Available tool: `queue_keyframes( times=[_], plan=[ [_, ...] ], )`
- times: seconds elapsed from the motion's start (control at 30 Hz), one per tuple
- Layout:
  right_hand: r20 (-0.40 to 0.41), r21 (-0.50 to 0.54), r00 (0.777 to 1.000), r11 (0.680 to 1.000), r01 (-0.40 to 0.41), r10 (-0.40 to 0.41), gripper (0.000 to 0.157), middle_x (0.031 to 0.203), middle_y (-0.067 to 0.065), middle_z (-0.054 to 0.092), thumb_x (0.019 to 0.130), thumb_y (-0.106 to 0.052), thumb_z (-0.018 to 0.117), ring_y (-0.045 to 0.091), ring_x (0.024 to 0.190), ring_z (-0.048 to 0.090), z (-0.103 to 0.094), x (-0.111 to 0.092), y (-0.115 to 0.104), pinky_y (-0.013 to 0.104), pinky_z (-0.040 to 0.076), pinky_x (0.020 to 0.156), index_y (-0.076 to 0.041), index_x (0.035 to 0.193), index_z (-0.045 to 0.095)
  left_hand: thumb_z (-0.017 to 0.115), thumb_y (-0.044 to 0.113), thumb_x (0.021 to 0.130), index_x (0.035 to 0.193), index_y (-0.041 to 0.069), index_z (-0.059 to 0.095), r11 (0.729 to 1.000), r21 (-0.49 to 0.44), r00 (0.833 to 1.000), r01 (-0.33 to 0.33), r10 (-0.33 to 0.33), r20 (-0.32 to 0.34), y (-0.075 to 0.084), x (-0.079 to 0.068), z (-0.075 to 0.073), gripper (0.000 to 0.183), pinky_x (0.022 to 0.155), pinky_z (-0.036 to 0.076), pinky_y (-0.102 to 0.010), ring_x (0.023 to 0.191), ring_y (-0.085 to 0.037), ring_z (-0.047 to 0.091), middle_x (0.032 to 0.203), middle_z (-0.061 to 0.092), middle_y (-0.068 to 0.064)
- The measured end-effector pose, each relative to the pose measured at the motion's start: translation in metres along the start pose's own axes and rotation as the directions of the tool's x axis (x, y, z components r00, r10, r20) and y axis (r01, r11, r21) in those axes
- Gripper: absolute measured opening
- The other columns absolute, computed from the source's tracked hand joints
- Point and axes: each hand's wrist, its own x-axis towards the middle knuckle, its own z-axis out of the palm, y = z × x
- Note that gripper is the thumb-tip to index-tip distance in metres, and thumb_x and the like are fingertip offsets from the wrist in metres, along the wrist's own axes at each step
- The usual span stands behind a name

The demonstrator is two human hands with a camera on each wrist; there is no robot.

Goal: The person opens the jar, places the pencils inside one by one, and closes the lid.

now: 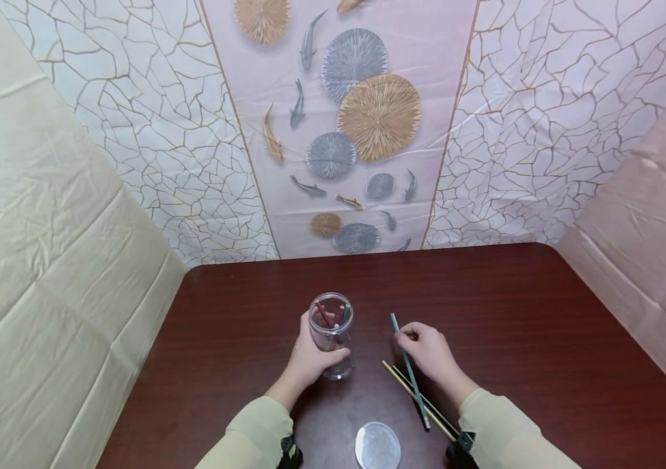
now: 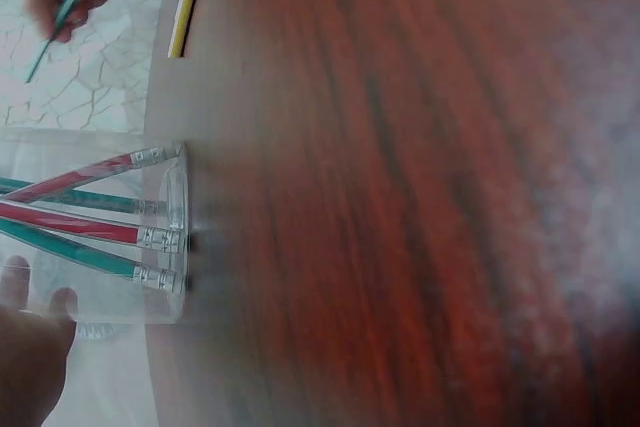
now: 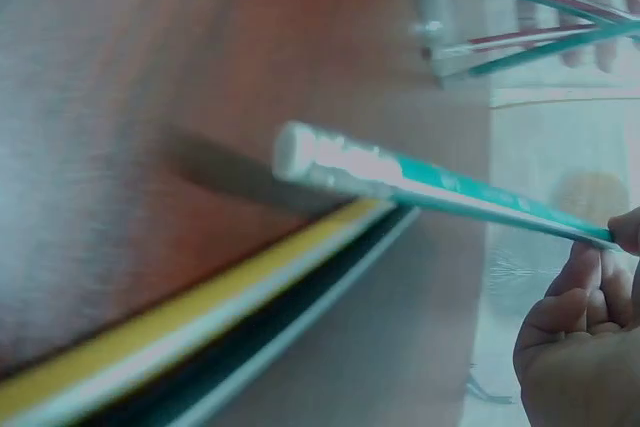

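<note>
My left hand (image 1: 311,355) holds a clear jar (image 1: 340,372), fingers around its far side and thumb across the near side. Inside lean several pencils, red (image 2: 75,219) and green (image 2: 85,250), their eraser ends at the jar's bottom in the left wrist view. To the right of the jar, my right hand (image 1: 431,352) pinches a teal pencil (image 1: 409,366) near its upper end, between thumb and fingers. Its white eraser end (image 3: 295,152) points down toward the near side. Yellow pencils (image 1: 394,374) lie on the table below it, crossed by the teal one in the head view.
A round, pale translucent lid (image 1: 377,446) lies at the near edge of view, between the forearms. The dark red-brown table (image 1: 239,312) reaches back to a patterned cloth (image 1: 356,195). Plain pale cloth hangs at both sides.
</note>
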Motion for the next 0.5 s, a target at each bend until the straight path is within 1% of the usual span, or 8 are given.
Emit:
queue_keyframes(
  times=[0.17, 0.3, 0.4, 0.43, 0.5],
  plan=[
    [-0.022, 0.093, 0.999, 0.995, -0.033, 0.035, 0.013, 0.074, -0.002, 0.062, 0.084, -0.018, 0.064, 0.012, 0.068, 0.053, -0.010, 0.003, -0.011, 0.026, 0.043, 0.063, -0.007, 0.088, 0.068, 0.082, 0.006, 0.066, 0.136, 0.004, 0.027, 1.000, 0.001, 1.000, 0.008, -0.008, 0.007, 0.000, -0.001, 0.001, 0.089, 0.096, 0.038, -0.032, 0.109, -0.019, 0.054, 0.123, 0.055, -0.010],
    [-0.052, 0.204, 0.998, 0.978, -0.035, 0.046, 0.011, 0.069, 0.001, 0.060, 0.085, -0.014, 0.064, 0.013, 0.064, 0.053, -0.019, 0.003, -0.023, 0.024, 0.042, 0.059, -0.004, 0.088, 0.067, 0.082, 0.005, 0.066, 0.136, 0.001, 0.027, 1.000, -0.002, 1.000, 0.006, -0.006, 0.005, 0.001, -0.001, 0.001, 0.090, 0.096, 0.038, -0.032, 0.110, -0.019, 0.054, 0.123, 0.055, -0.010],
    [-0.081, 0.319, 0.995, 0.947, -0.030, 0.059, 0.011, 0.067, 0.003, 0.059, 0.087, -0.011, 0.064, 0.012, 0.059, 0.055, -0.026, 0.003, -0.035, 0.023, 0.044, 0.055, 0.000, 0.087, 0.064, 0.082, 0.004, 0.066, 0.136, 0.001, 0.027, 1.000, -0.005, 1.000, -0.001, 0.001, 0.009, 0.002, -0.001, 0.001, 0.089, 0.096, 0.038, -0.031, 0.110, -0.019, 0.054, 0.123, 0.055, -0.010],
    [-0.091, 0.362, 0.994, 0.932, -0.028, 0.065, 0.012, 0.067, 0.003, 0.060, 0.088, -0.010, 0.063, 0.012, 0.059, 0.056, -0.029, 0.003, -0.038, 0.023, 0.045, 0.054, 0.002, 0.088, 0.063, 0.082, 0.004, 0.066, 0.136, 0.001, 0.027, 1.000, -0.003, 1.000, -0.001, 0.001, 0.007, 0.002, -0.001, 0.001, 0.089, 0.096, 0.038, -0.031, 0.109, -0.019, 0.054, 0.123, 0.055, -0.009],
    [-0.109, 0.457, 0.990, 0.889, -0.025, 0.084, 0.011, 0.070, 0.003, 0.062, 0.088, -0.007, 0.062, 0.013, 0.059, 0.058, -0.033, 0.003, -0.045, 0.023, 0.047, 0.055, 0.004, 0.089, 0.061, 0.082, 0.004, 0.065, 0.136, 0.002, 0.028, 1.000, 0.004, 1.000, 0.002, -0.002, 0.005, 0.002, -0.001, 0.001, 0.089, 0.095, 0.038, -0.030, 0.109, -0.018, 0.054, 0.122, 0.056, -0.009]
  ],
)
